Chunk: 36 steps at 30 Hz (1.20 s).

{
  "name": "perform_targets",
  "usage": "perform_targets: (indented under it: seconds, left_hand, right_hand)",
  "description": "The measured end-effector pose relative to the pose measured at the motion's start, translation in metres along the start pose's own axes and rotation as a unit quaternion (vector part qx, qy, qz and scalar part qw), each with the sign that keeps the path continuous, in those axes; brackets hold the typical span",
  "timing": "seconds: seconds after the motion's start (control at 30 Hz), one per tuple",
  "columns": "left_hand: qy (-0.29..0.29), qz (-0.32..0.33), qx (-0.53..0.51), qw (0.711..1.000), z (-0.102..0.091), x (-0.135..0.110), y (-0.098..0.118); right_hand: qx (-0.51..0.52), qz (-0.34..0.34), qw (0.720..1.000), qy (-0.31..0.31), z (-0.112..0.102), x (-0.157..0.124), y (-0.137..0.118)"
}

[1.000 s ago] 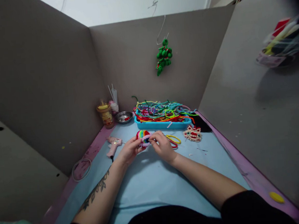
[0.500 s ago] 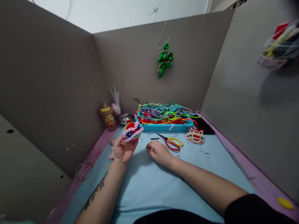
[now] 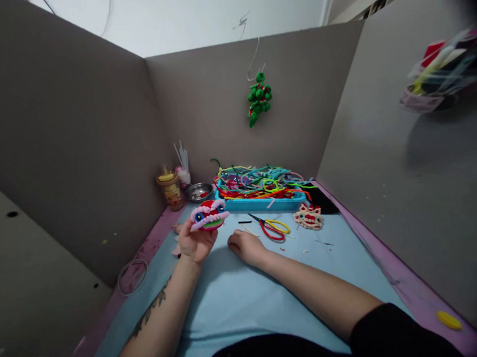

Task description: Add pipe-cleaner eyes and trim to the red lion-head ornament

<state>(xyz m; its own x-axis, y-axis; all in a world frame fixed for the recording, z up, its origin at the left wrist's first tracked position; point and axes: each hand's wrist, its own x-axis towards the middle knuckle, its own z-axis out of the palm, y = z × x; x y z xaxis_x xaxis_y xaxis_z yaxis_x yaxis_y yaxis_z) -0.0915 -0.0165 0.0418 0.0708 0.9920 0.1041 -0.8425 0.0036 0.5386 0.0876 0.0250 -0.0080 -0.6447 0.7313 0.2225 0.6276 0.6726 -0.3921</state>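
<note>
My left hand (image 3: 196, 246) holds up a pipe-cleaner lion head (image 3: 209, 216), its fingers wrapped around the back and underside. The head is red with pink fuzzy trim, blue-ringed eyes and a bit of green. It now faces me, raised over the blue cloth (image 3: 232, 305). Resting low on the cloth, my right hand (image 3: 246, 248) has its fingers curled in; whatever may be inside them is hidden. Just beyond it lie scissors (image 3: 272, 228) with one red and one yellow handle, and a short black strip (image 3: 244, 222).
A blue tray (image 3: 261, 204) heaped with colourful pipe cleaners stands at the back. Beside it are a metal bowl (image 3: 199, 192) and a lidded cup (image 3: 169, 191). A cream and red lion-face piece (image 3: 308, 217) lies right. A green ornament (image 3: 259, 100) hangs on the grey partition (image 3: 199, 104).
The lion head has been turned so its front faces me more, tilted level. My right hand has shifted slightly left, its fingers more tucked in. The view has moved a little.
</note>
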Motion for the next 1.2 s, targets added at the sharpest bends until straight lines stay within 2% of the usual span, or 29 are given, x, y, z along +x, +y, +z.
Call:
perform_targets:
  seconds: [0.17,0.5,0.83,0.9,0.97,1.1,1.2]
  left_hand:
    - [-0.013,0.021,0.0,1.0,0.0,0.002,0.002]
    - [-0.009,0.039,0.008,0.999,0.001,0.005,0.0]
    - [-0.009,0.02,0.015,1.0,0.001,0.004,-0.002]
    - [-0.004,0.016,0.023,1.0,0.002,0.004,-0.004]
    - [-0.004,0.01,0.032,0.999,0.003,0.004,-0.007]
    - [-0.025,0.002,0.056,0.998,0.006,0.005,-0.015]
    - [-0.033,0.002,0.103,0.994,0.01,0.003,-0.023]
  right_hand:
    - [0.038,0.024,0.996,0.072,-0.004,0.001,0.008]
    - [-0.017,0.02,1.0,-0.01,-0.007,0.001,0.005]
    - [-0.038,0.028,0.999,-0.002,-0.006,-0.001,0.008]
    - [-0.01,0.013,0.999,0.036,-0.011,-0.002,0.008]
    - [0.042,-0.023,0.993,0.109,-0.02,-0.004,0.007]
    - [0.15,-0.113,0.943,0.275,-0.041,-0.009,-0.005]
    - [0.167,-0.139,0.917,0.335,-0.049,-0.012,-0.017]
